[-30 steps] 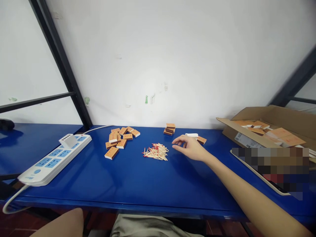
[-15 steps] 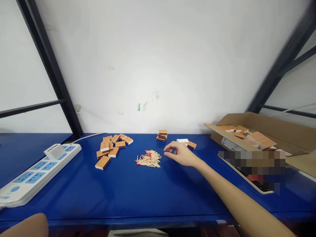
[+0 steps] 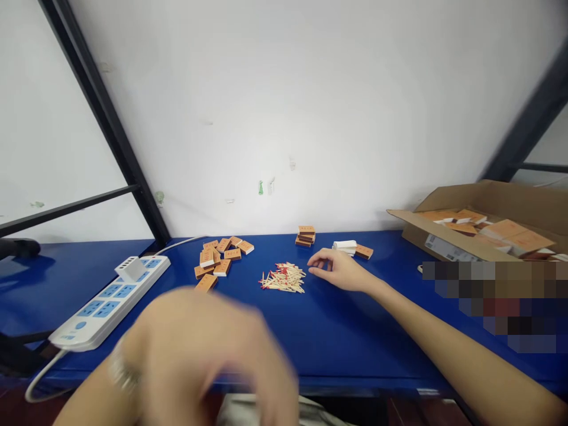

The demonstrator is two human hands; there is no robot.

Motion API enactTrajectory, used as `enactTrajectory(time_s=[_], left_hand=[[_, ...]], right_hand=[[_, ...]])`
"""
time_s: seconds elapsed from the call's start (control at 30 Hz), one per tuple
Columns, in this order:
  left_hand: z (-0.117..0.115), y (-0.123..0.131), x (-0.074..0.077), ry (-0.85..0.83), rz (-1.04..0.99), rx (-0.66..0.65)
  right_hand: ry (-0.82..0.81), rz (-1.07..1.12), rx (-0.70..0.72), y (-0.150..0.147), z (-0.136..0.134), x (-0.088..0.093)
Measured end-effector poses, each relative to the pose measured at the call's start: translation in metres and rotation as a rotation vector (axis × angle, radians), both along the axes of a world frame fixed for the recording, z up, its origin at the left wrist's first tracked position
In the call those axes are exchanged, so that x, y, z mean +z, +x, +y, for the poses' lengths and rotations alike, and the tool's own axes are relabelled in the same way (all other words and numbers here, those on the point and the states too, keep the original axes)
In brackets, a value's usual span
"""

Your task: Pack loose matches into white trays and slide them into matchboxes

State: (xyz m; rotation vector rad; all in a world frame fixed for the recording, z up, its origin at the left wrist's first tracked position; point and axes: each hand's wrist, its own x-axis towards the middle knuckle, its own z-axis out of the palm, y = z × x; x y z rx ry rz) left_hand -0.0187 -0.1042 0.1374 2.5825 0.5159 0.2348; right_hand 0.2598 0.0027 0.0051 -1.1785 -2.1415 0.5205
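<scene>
Entering view now, the left hand (image 3: 215, 349) is bringing both hands into play, grip too blurred to tell, while the right hand (image 3: 339, 270) is staying loosely curled, seemingly empty, just beside the matches (image 3: 286, 278) lying heaped on the table (image 3: 341, 340)

The left hand (image 3: 199, 331) blurs, its grip unclear.
</scene>
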Motion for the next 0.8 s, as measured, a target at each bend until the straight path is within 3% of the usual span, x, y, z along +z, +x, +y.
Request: enactTrajectory(time_s=[0.07,0.13,0.2,0.27,0.33,0.47,0.8], left_hand=[[0.035,0.011,-0.012,-0.111,0.003,0.06],[0.078,0.018,-0.039,-0.13,-0.051,0.299],[0.114,0.016,-0.071,0.041,-0.046,0.537],[0.135,0.009,-0.097,0.134,-0.009,0.63],[0.141,0.0,-0.111,0.156,-0.019,0.645],[0.136,-0.007,-0.114,0.167,-0.072,0.656],[0.143,-0.013,-0.117,0.152,0.107,0.664]], right_hand=[[-0.007,0.001,0.003,-0.001,0.002,-0.005],[-0.013,-0.006,0.002,-0.001,0.003,-0.009],[-0.012,-0.017,-0.001,-0.001,0.003,-0.012],[-0.006,-0.018,-0.002,0.0,0.003,-0.012],[-0.006,-0.016,-0.006,0.001,0.002,-0.011],[-0.013,-0.031,-0.034,0.005,0.001,-0.005],[-0.035,-0.024,-0.007,0.006,-0.002,0.003]])
